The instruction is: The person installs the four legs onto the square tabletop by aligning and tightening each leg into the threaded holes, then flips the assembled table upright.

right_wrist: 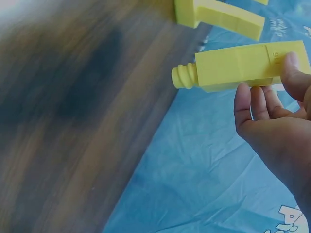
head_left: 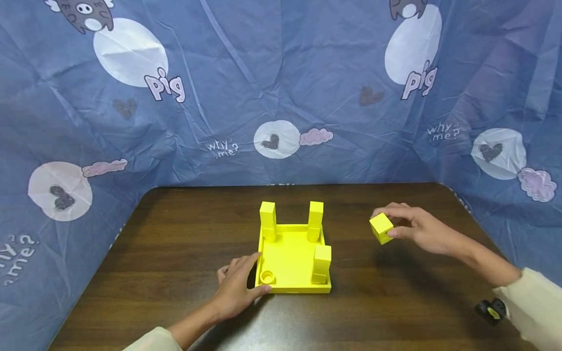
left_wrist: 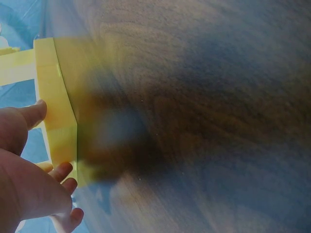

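Note:
A square yellow tray-like base (head_left: 287, 261) with a low rim lies on the table. Yellow posts stand upright at three of its corners: back left (head_left: 268, 219), back right (head_left: 315, 219) and front right (head_left: 322, 263). The front left corner holds a round socket (head_left: 267, 277). My left hand (head_left: 239, 288) grips that corner from outside, thumb at the front wall and fingers along the left wall. Off to the right, my right hand (head_left: 417, 228) holds another yellow post (right_wrist: 238, 68) above the table, pinched near its plain end. Its threaded end (right_wrist: 184, 76) points down toward the tabletop.
The dark wooden table (head_left: 184, 229) reaches back to a blue printed cloth (head_left: 281, 87), which hangs behind it and along both sides. A small black device (head_left: 491, 312) sits at the right sleeve's cuff.

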### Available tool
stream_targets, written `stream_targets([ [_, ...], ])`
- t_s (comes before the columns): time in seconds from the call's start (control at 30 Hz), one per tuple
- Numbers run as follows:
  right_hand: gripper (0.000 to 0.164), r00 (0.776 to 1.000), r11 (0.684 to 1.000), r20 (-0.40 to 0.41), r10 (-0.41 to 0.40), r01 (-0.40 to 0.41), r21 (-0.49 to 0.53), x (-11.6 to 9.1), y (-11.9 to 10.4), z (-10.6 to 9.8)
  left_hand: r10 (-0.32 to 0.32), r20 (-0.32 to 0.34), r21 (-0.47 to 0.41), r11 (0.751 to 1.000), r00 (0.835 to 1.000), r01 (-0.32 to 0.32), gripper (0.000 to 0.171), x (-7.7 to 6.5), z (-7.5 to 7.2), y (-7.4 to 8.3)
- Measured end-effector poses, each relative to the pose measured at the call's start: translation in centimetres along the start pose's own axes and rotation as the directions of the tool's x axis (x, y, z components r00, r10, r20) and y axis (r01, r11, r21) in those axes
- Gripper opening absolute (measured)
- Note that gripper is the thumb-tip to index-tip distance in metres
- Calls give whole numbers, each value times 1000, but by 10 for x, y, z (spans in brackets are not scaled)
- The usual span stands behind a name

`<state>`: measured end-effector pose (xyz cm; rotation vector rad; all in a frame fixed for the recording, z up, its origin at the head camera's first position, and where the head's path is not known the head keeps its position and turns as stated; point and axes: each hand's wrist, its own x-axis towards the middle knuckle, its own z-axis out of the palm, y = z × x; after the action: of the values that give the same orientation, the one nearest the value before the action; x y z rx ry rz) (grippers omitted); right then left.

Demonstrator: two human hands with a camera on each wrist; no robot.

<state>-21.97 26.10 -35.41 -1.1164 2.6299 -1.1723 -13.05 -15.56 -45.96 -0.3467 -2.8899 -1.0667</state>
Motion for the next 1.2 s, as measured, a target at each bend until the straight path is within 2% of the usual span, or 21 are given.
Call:
stream_targets([
  [0.2, 41, 998, 995, -19, 57, -55, 85, 12, -12, 3, -2, 1, 2, 1000, 1000, 2, 75, 0, 0, 0],
  [0.43, 44, 995, 988, -34, 95, -90, 121, 27, -26, 15, -14, 4, 8, 1000, 1000, 14, 75, 1, 1, -1],
  [0.77, 47, 997, 981, -49, 67, -57, 188, 52, -47, 31, -7, -2, 7, 1000, 1000, 7, 75, 1, 2, -1],
  [0.87, 47, 997, 971, -55, 54, -39, 235, 59, -54, 37, -7, -7, 10, 1000, 1000, 7, 75, 0, 2, -1],
  [1.0, 46, 998, 944, -52, 31, -12, 330, 68, -62, 48, -4, -14, 4, 1000, 1000, 4, 75, 0, 2, 0],
  [1.2, 46, 998, 918, -38, 46, -27, 395, 78, -72, 68, 0, -17, -2, 1000, 1000, 0, 75, 0, 3, 0],
])
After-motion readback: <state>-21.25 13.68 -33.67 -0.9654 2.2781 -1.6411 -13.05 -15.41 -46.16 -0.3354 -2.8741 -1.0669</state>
